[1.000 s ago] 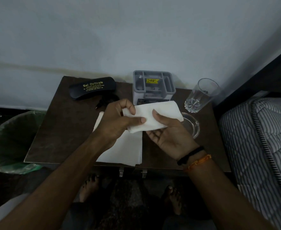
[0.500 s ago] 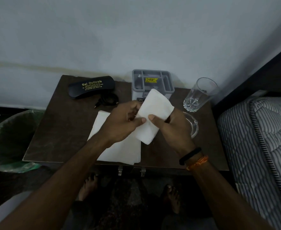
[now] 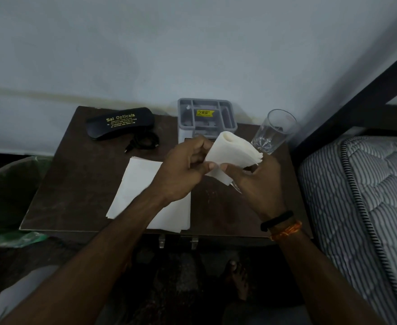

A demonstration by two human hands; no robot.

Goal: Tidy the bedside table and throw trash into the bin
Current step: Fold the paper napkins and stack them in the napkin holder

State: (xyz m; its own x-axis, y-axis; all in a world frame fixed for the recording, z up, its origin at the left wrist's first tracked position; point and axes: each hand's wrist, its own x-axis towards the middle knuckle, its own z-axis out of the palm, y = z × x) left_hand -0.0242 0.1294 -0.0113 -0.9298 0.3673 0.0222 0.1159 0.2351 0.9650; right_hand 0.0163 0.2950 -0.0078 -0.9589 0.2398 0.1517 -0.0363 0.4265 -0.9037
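Observation:
Above the dark bedside table (image 3: 80,184) both hands hold one folded white tissue (image 3: 233,151), bent double with its fold upward. My left hand (image 3: 183,170) pinches its lower left edge between thumb and fingers. My right hand (image 3: 256,184) grips it from below and the right. A stack of flat white tissues (image 3: 136,191) lies on the table under my left forearm. The green-lined bin (image 3: 5,198) stands on the floor left of the table.
At the table's back lie a black spectacle case (image 3: 120,126), a coiled black cable (image 3: 144,143), a grey organiser box (image 3: 206,117) and an empty drinking glass (image 3: 272,131). A glass ashtray is mostly hidden by my right hand. A striped mattress (image 3: 361,207) borders the right.
The tissue has been folded over and turned from lying wide to standing bent between both hands. The hands moved slightly toward the back of the table.

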